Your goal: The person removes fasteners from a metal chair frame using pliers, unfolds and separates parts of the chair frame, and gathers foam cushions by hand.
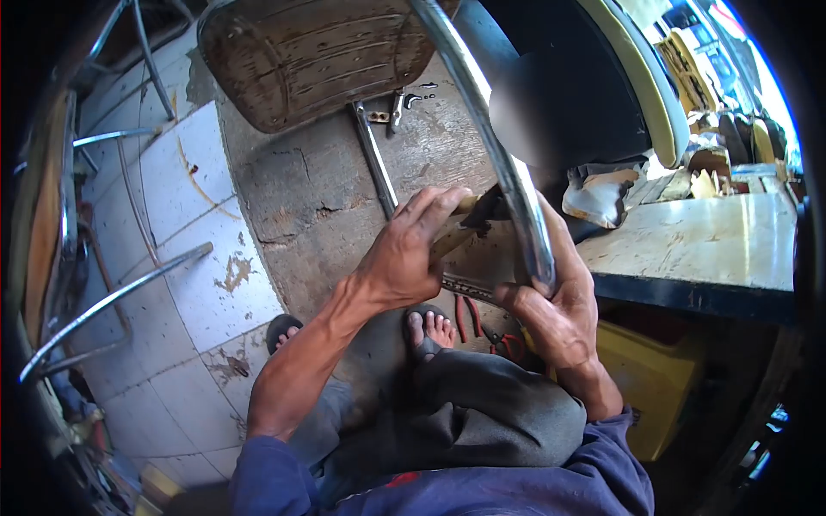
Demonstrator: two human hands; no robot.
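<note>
Above the floor, a shiny metal tube slants down, its lower end clasped in my right hand. My left hand curls by a yellowish strip, I cannot tell its grip; red tool handles lie below.

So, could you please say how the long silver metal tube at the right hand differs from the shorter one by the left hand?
The long silver metal tube looks curved, while the shorter silver metal tube looks straight. The long tube looks broader in view than the shorter tube. The long tube reaches the right hand, whereas the shorter tube shows between the worn brown panel and the left hand. Both are shiny.
</note>
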